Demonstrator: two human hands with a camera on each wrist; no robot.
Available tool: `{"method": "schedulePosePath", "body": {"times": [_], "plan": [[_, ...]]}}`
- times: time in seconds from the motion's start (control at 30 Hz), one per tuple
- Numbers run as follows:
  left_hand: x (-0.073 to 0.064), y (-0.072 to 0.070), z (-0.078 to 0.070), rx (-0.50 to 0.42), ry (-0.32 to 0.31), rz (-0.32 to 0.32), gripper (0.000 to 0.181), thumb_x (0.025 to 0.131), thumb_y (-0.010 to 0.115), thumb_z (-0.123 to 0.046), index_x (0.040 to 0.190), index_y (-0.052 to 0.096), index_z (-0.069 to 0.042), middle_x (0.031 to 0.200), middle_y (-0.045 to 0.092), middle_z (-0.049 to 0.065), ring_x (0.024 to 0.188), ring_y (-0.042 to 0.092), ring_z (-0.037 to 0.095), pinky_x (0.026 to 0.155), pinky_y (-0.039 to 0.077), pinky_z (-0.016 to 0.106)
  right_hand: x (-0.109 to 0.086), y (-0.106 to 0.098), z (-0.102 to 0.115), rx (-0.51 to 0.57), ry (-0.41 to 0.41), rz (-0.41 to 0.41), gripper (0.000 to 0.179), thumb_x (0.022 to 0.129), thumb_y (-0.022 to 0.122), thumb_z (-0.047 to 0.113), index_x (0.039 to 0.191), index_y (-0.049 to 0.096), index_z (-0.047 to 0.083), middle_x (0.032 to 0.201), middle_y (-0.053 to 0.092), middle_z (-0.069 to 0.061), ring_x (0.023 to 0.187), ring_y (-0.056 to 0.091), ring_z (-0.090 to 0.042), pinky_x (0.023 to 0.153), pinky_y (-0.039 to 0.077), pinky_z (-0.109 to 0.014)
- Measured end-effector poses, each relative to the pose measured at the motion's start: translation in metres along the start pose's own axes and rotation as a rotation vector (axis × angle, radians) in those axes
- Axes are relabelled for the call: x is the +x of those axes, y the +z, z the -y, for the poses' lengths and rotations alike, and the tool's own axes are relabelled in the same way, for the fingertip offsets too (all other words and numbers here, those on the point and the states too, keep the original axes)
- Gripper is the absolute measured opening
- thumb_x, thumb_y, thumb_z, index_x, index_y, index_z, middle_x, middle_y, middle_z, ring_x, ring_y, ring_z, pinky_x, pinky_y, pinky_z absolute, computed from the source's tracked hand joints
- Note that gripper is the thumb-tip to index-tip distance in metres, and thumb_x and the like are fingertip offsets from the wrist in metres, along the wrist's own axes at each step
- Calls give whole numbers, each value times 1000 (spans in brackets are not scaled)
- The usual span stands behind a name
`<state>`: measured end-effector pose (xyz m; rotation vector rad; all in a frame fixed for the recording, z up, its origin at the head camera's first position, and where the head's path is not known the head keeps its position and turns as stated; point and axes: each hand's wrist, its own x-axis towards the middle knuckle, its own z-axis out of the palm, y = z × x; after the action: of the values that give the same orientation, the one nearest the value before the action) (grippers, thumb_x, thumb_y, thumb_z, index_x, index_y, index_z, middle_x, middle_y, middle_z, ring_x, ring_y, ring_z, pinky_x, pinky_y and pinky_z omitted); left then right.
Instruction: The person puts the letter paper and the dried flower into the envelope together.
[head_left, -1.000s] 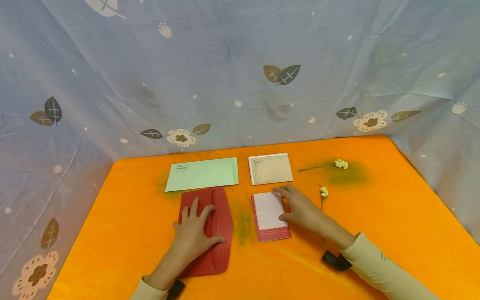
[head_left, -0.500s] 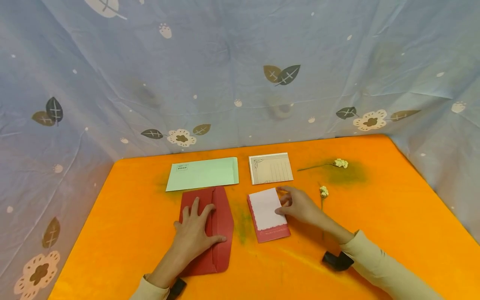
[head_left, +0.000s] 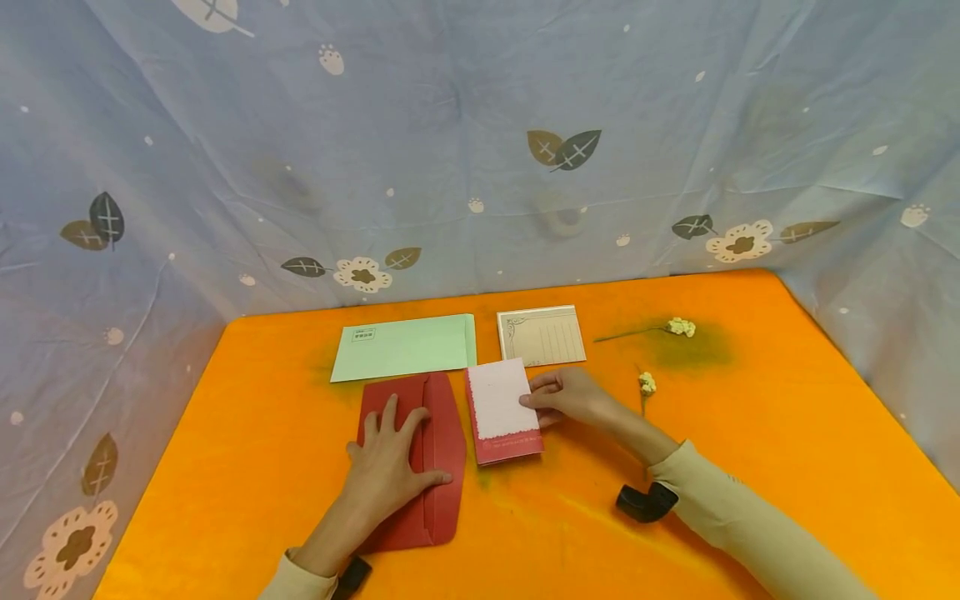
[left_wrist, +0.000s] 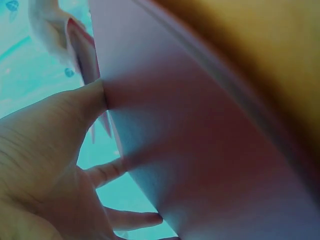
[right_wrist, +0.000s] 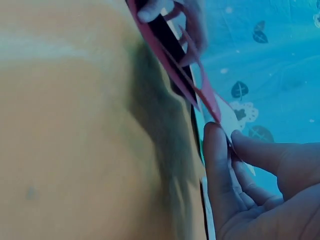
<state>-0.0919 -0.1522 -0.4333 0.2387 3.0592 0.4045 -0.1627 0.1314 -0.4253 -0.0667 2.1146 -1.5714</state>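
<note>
My left hand (head_left: 386, 475) rests with spread fingers on a red envelope (head_left: 447, 450), whose flap faces right. In the left wrist view the thumb and fingertips touch the surface of that envelope (left_wrist: 200, 130). To its right, my right hand (head_left: 576, 398) pinches a red-and-white greeting card (head_left: 502, 400) by its right edge, between thumb and fingers. The card's left edge comes right up to the envelope flap in the head view. Seen from the right wrist, the thumb and index finger (right_wrist: 215, 150) grip the thin card (right_wrist: 212, 106) edge-on.
A pale green envelope (head_left: 405, 346) lies behind the red one. Beside it, a cream lined postcard (head_left: 546, 336) sits just past the greeting card. Two dried flower stems, one farther back (head_left: 681, 327) and one nearer (head_left: 647, 383), lie to the right. A patterned curtain (head_left: 465, 167) bounds the orange table.
My right hand has taken hold of the greeting card's right edge and moved it left and slightly back, toward the red envelope. My left hand has stayed in place.
</note>
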Motion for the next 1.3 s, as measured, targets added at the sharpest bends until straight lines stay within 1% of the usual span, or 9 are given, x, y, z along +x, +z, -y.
{"method": "schedulePosePath", "body": {"times": [0.17,0.3,0.43,0.53,0.6,0.73,0.93,1.1,1.3], "plan": [[0,1,0,1,4,-8,89,60,85,-61,133,51,-22,150,31,27,125,34,49,77,39,75,12,13,5,67,-23,22,29,93,68,9,113,62,-10,91,73,-14,70,71,-17,71,58,-34],[1,1,0,5,1,-6,89,60,86,-60,133,52,-22,149,31,27,124,35,48,77,40,75,19,23,6,115,-26,51,29,92,68,7,113,61,-12,92,73,-16,71,72,-18,70,58,-35],[1,1,0,6,-2,-4,89,60,86,-61,132,52,-22,150,31,26,124,34,47,78,40,74,20,34,7,113,-14,51,26,91,68,6,108,61,-13,81,70,-12,63,70,-16,65,58,-33],[1,1,-1,3,-2,-4,90,60,85,-62,133,52,-22,150,30,26,125,34,47,78,39,75,18,43,9,77,1,28,20,90,70,6,99,65,-11,68,66,-8,55,67,-14,59,57,-31],[1,1,-1,2,-1,-5,90,60,84,-63,133,51,-21,150,30,26,125,34,48,78,39,75,17,47,10,53,6,15,18,90,70,7,94,68,-10,62,64,-8,51,65,-14,56,57,-30],[0,1,-1,4,-1,-4,91,60,84,-63,133,51,-21,150,30,26,125,34,48,77,40,75,17,54,13,-6,3,-3,16,90,70,8,90,73,-8,59,63,-8,49,64,-13,54,56,-29],[0,1,0,15,5,-17,90,59,84,-64,132,51,-22,150,31,26,124,35,47,74,42,72,19,63,17,-130,-28,-39,13,88,72,7,83,73,-5,54,63,-6,47,64,-15,53,56,-28],[0,2,1,8,11,-21,91,60,84,-64,133,51,-21,150,31,26,125,34,47,75,41,72,20,70,21,-157,-28,-32,14,88,71,5,79,72,-6,53,62,-6,47,65,-17,52,55,-28],[0,1,1,1,12,-28,92,59,84,-64,133,51,-21,150,31,26,125,34,47,75,41,72,19,70,22,-136,-16,-21,13,89,69,3,83,72,-8,56,63,-7,47,64,-15,52,56,-28]]}}
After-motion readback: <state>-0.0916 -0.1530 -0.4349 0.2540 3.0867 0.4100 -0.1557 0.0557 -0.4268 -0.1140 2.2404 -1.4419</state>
